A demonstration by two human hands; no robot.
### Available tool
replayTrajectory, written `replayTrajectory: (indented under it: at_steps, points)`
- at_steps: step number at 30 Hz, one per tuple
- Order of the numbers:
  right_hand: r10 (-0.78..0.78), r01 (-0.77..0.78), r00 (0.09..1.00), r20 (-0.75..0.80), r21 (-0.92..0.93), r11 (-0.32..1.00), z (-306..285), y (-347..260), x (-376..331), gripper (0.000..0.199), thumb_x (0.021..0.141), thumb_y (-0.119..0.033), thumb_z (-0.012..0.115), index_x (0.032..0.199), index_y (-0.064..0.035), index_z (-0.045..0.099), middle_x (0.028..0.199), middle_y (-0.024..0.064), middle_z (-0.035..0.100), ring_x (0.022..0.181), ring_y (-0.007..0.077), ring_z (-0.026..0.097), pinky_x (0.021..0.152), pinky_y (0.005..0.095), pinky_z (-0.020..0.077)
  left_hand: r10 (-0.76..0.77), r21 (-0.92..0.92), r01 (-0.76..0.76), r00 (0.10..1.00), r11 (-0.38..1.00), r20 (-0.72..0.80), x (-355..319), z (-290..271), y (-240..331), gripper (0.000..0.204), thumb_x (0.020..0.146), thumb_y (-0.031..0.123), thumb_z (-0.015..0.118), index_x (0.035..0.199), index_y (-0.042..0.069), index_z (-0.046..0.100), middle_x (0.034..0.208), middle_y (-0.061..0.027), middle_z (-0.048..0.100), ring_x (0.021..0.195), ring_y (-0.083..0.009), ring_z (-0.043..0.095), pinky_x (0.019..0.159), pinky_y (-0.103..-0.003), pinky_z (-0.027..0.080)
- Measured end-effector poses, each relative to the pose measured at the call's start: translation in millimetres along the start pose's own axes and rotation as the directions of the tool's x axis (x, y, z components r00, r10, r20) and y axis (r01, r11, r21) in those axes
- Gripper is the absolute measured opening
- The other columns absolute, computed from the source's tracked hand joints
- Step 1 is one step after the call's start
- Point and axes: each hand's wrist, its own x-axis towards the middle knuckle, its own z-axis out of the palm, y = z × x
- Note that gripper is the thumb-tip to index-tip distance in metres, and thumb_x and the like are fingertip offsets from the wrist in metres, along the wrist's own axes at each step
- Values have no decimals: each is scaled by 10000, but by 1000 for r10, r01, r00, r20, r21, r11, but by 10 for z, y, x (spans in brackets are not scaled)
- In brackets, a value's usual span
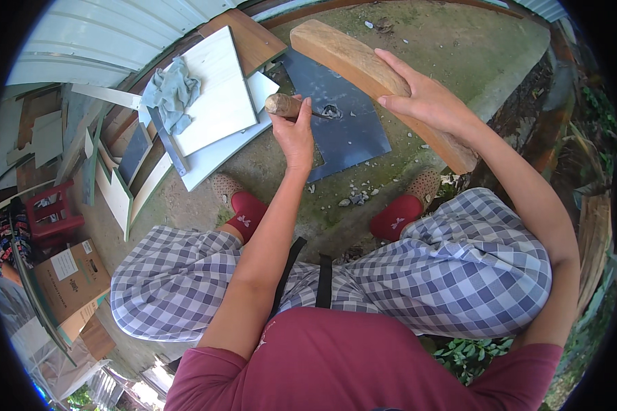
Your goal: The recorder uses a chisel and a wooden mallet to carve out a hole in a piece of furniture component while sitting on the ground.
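My left hand [295, 140] is closed round a wooden-handled tool [281, 105], its rounded handle end showing above the fist. A thin dark shaft runs from it toward a small grey-white, jagged lump [332, 111]; whether they touch, I cannot tell. That lump rests on a dark flat board [353, 137] on the ground, with small chips around it. Higher up at the right, my right hand [428, 99] grips a long, thick piece of wood [346, 58], thumb and fingers over its edges. The wood slants from upper left to lower right.
White and brown panels [216, 96] are stacked at the left, a grey-blue cloth [175, 92] on top. Pale chips [356, 198] lie between my feet. A cardboard box [72, 281] and red plastic stool [51, 212] stand far left. Plants and wood border the right.
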Motion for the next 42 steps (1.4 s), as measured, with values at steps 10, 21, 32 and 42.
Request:
replayTrajectory:
  at_steps: [10, 21, 32, 42]
  points:
    - [-72, 72, 996, -47, -5, 997, 29, -28, 13, 795, 801, -417, 596, 1479, -262, 212, 1408, 165, 424, 1244, 333, 461, 1021, 404, 367, 9, -30, -10, 999, 999, -36, -64, 91, 77, 349, 815, 147, 734, 1034, 0, 505, 955, -84, 616, 814, -139, 583, 727, -284, 494]
    - [-140, 139, 987, -78, -26, 990, 19, -225, -77, 793, 784, -372, 611, 1472, -271, 228, 1369, 179, 466, 1184, 350, 512, 987, 424, 402, 29, 87, -34, 998, 996, 53, 2, 172, 60, 375, 783, 136, 764, 1027, 7, 509, 927, -91, 619, 842, -149, 603, 771, -291, 492]
    - [-466, 414, 882, -65, -367, 833, 87, -456, -227, 737, 772, -286, 646, 1431, -331, 317, 871, 186, 590, 806, 341, 615, 716, 421, 504, 144, 155, -144, 989, 977, 9, -67, 261, 57, 275, 762, 123, 758, 900, -12, 562, 769, -87, 599, 703, -209, 568, 692, -323, 473]
    - [-666, 586, 697, -266, -324, 743, 50, -695, -213, 722, 799, -291, 631, 1432, -386, 296, 845, 173, 561, 745, 330, 616, 685, 431, 510, 158, 171, -160, 987, 972, 24, -104, 227, 150, 234, 800, 68, 701, 972, -29, 575, 837, -78, 658, 772, -143, 610, 713, -308, 489]
